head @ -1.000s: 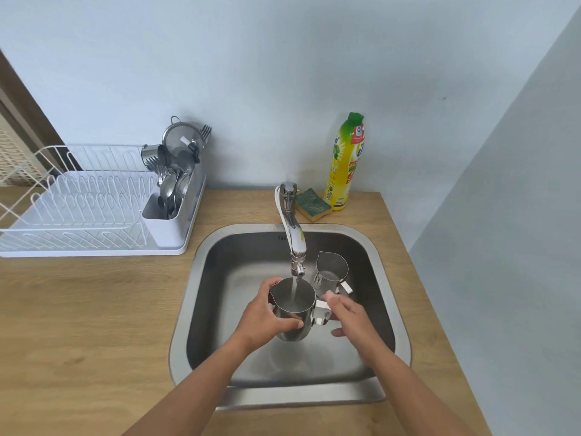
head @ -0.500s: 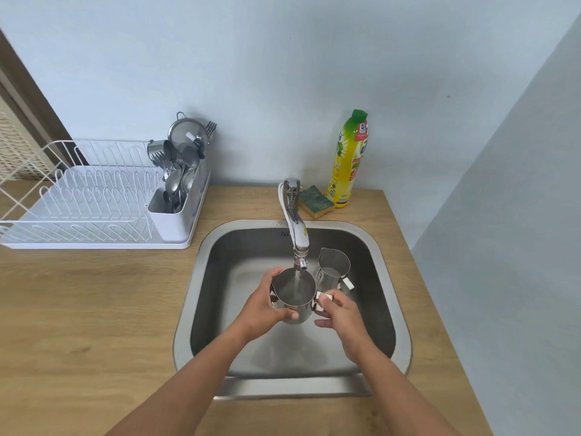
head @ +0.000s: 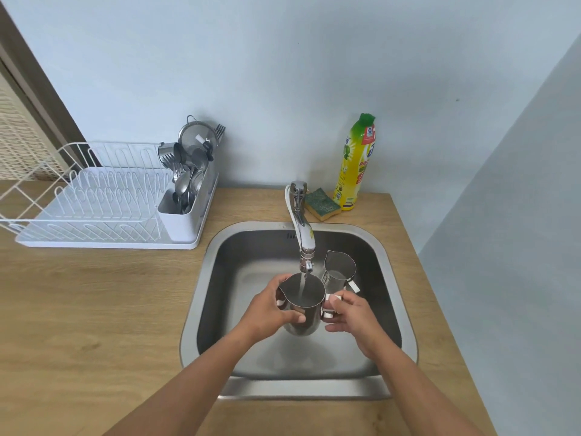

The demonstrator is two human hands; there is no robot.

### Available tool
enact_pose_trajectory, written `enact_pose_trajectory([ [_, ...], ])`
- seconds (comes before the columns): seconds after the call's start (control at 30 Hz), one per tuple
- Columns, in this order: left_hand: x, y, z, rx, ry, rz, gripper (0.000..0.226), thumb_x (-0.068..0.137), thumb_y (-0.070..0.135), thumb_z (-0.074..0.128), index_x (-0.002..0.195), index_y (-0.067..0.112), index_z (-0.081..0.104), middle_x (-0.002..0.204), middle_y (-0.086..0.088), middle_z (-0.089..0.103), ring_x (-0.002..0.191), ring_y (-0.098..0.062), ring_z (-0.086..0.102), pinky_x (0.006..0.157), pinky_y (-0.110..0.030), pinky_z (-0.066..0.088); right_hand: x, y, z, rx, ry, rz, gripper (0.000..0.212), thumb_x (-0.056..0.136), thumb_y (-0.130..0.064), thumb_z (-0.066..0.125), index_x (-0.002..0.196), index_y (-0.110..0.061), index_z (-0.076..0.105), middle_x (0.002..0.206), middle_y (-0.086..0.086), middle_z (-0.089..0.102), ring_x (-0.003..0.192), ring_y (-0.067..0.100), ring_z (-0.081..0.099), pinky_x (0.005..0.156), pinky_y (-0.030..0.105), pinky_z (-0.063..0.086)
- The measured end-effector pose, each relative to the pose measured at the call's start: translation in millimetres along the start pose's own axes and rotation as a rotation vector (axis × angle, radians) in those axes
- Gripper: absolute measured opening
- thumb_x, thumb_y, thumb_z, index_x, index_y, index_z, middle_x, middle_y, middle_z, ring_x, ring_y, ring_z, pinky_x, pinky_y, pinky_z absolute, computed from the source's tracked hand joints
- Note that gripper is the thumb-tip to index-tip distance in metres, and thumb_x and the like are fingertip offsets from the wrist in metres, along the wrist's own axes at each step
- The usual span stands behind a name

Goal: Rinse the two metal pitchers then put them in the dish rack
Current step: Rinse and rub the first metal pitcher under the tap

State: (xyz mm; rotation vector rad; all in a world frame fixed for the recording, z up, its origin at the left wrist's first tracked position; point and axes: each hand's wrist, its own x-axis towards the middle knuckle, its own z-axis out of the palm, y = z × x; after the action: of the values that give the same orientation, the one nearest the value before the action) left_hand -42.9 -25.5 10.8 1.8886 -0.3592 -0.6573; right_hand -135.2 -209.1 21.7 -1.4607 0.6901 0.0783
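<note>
Little has shifted: both hands still keep the pitcher [head: 302,305] under the faucet [head: 304,239] stream, left hand [head: 269,311] wrapping its body, right hand [head: 349,316] pinching its handle.

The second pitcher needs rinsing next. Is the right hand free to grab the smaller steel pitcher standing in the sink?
Probably not yet. The right hand grips the handle of the larger steel pitcher under the running tap. The smaller steel pitcher stands just beyond, unobstructed, once it lets go.

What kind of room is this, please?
Most likely a small home kitchen: a steel sink with a running tap, a dish rack holding cutlery, and a dish soap bottle.
</note>
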Motion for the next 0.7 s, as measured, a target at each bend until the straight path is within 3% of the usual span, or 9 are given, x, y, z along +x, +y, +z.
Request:
enact_pose_trajectory([
  [0.13, 4, 0, -1, -0.004, 0.012, 0.005, 0.084, 0.062, 0.006, 0.089, 0.128, 0.040, 0.049, 0.117, 0.010, 0.065, 0.109, -0.005, 0.060, 0.089, -0.017, 0.047, 0, 5, 7, 0.071, 0.048, -0.021, 0.014, 0.099, -0.015, 0.053, 0.093, -0.009, 0.063, 0.101, 0.013, 0.071, 0.087, 0.029, 0.068, 0.072, 0.038, 0.059],
  [0.27, 6, -5, -7, 0.009, 0.003, -0.005, 0.080, 0.060, 0.009, 0.090, 0.120, 0.045, 0.051, 0.115, 0.012, 0.067, 0.111, -0.006, 0.061, 0.098, -0.028, 0.051, 2, 2, 6, 0.014, -0.012, 0.004, 0.015, 0.100, -0.016, 0.052, 0.090, -0.009, 0.061, 0.099, 0.011, 0.071, 0.085, 0.031, 0.067, 0.067, 0.037, 0.058],
  [0.37, 5, -7, -5, -0.005, 0.016, -0.019, 0.079, 0.062, 0.008, 0.089, 0.124, 0.040, 0.052, 0.116, 0.012, 0.068, 0.112, -0.006, 0.061, 0.099, -0.029, 0.051, 3, 2, 7, -0.020, 0.022, 0.001, 0.017, 0.101, -0.018, 0.051, 0.090, -0.010, 0.062, 0.101, 0.011, 0.071, 0.084, 0.033, 0.068, 0.065, 0.035, 0.058],
  [0.47, 7, -9, -7, -0.033, 0.002, -0.035, 0.078, 0.064, 0.005, 0.088, 0.126, 0.036, 0.051, 0.116, 0.011, 0.068, 0.111, -0.003, 0.062, 0.098, -0.024, 0.049, 4, 4, 8, -0.068, 0.010, -0.012, 0.017, 0.101, -0.021, 0.050, 0.094, -0.010, 0.061, 0.100, 0.007, 0.072, 0.085, 0.030, 0.068, 0.065, 0.035, 0.058],
  [0.6, 5, -12, -7, -0.034, -0.008, -0.048, 0.072, 0.067, 0.006, 0.087, 0.123, 0.036, 0.052, 0.115, 0.014, 0.068, 0.108, 0.001, 0.062, 0.085, -0.011, 0.044, 6, 3, 5, -0.095, 0.011, 0.001, 0.018, 0.101, -0.020, 0.049, 0.096, -0.008, 0.061, 0.099, 0.009, 0.072, 0.079, 0.031, 0.068, 0.064, 0.035, 0.058],
  [0.7, 8, -15, -9, -0.056, -0.011, -0.064, 0.071, 0.068, 0.004, 0.086, 0.123, 0.034, 0.053, 0.115, 0.015, 0.068, 0.111, -0.002, 0.061, 0.085, -0.010, 0.044, 8, 7, 9, -0.113, 0.020, -0.002, 0.017, 0.101, -0.022, 0.050, 0.095, -0.011, 0.062, 0.102, 0.009, 0.072, 0.089, 0.038, 0.071, 0.065, 0.035, 0.059],
])
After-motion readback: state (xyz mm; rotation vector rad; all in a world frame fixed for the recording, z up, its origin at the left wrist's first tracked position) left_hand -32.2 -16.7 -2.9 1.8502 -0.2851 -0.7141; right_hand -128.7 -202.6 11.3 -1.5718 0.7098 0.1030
